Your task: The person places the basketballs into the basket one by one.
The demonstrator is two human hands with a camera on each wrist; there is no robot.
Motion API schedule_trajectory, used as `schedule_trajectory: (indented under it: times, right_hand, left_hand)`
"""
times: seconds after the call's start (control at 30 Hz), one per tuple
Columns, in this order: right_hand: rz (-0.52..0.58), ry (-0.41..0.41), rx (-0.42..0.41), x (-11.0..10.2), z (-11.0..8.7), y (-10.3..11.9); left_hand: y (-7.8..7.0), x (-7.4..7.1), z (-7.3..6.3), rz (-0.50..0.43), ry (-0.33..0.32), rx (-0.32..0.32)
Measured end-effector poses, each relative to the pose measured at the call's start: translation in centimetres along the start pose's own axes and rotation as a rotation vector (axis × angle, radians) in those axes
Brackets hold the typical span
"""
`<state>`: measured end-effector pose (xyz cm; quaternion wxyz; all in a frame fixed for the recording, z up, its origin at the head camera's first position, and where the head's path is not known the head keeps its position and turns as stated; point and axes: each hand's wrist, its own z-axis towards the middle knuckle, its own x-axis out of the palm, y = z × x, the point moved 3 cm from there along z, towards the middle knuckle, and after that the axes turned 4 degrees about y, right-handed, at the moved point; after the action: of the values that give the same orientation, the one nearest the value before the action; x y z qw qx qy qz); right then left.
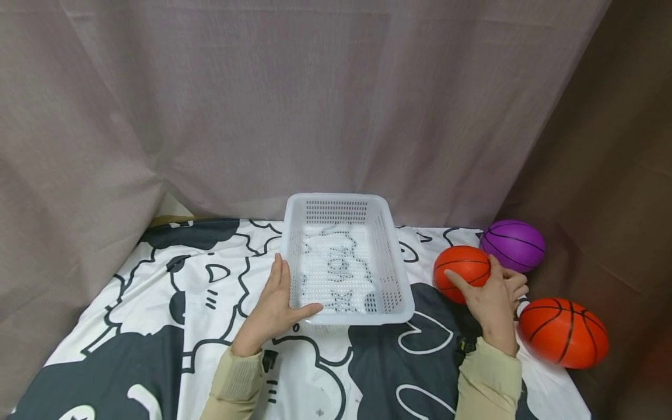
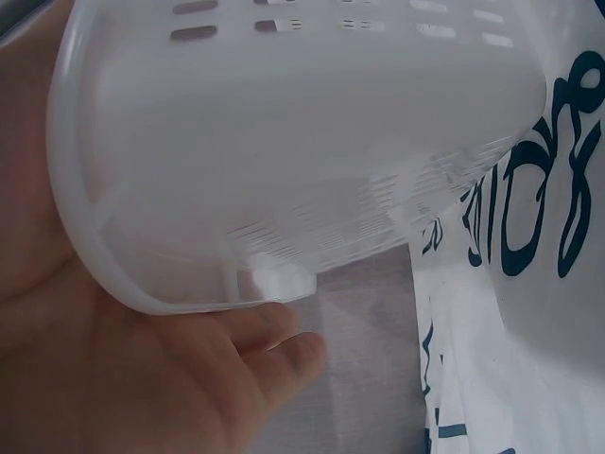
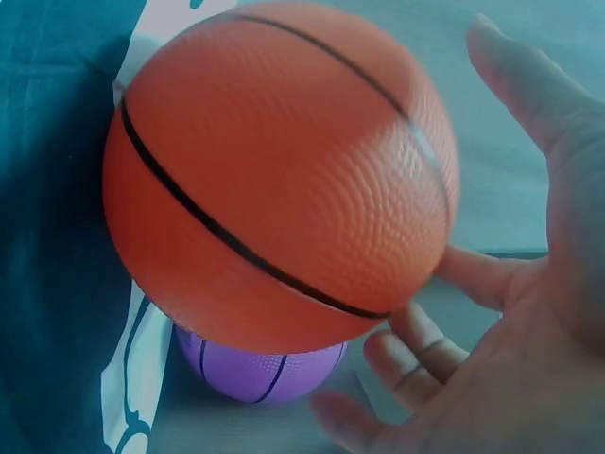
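A white perforated plastic basket (image 1: 343,318) sits in the middle of the patterned cloth. My left hand (image 1: 270,309) lies at its near left corner, fingers straight along the outer side and thumb stretched across the near rim. In the left wrist view those fingers (image 2: 284,364) show beside the basket's wall (image 2: 236,142). Over on the right, my right hand (image 1: 493,297) is spread around the near side of an orange mini basketball (image 1: 462,265). The right wrist view has fingertips right at the edge of the orange ball (image 3: 274,180), with the thumb (image 3: 520,76) standing off from it.
A purple ball (image 1: 517,242) is just behind the right hand, close to the orange one. Another orange ball (image 1: 564,332) lies at the cloth's right edge. Grey-brown curtains (image 1: 262,105) hang along the back and the right side.
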<state>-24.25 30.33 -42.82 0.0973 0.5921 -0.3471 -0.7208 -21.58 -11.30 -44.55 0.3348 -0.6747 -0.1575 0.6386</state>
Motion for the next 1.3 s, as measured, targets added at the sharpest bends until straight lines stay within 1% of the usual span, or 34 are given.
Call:
schedule_trajectory:
  times: [0.1,0.2,0.3,0.43,0.5,0.7,0.8,1.1,1.3]
  right_hand:
    - [0.017,-0.008,0.021,0.2,0.0,-0.2]
    - [0.06,0.017,0.05,0.5,0.1,-0.5]
    - [0.085,0.048,0.06,0.9,0.3,-0.8]
    - [0.07,0.062,0.051,1.1,0.4,-1.0]
    - [0.076,0.064,0.061,1.1,0.4,-1.0]
    - [0.104,0.032,0.107,0.9,0.5,-1.2]
    - [0.107,0.013,0.116,0.5,0.4,-1.2]
    - [0.19,-0.103,0.065,-0.9,-0.4,-0.1]
    - [0.241,-0.116,0.071,-1.5,-0.7,0.4]
  left_hand:
    - [0.0,0.0,0.0,0.0,-0.001,-0.004]
    - [0.0,0.0,0.0,0.001,-0.002,-0.007]
    - [0.0,0.0,0.0,0.002,-0.002,-0.008]
    - [-0.1,0.0,0.0,-0.001,-0.002,-0.009]
    - [-0.1,0.0,0.0,-0.002,-0.001,-0.01]
    - [0.0,0.0,0.0,-0.009,-0.001,-0.003]
    - [-0.1,0.0,0.0,-0.012,0.001,0.0]
    - [-0.1,0.0,0.0,-0.007,-0.004,0.003]
    - [-0.1,0.0,0.0,-0.014,0.001,-0.003]
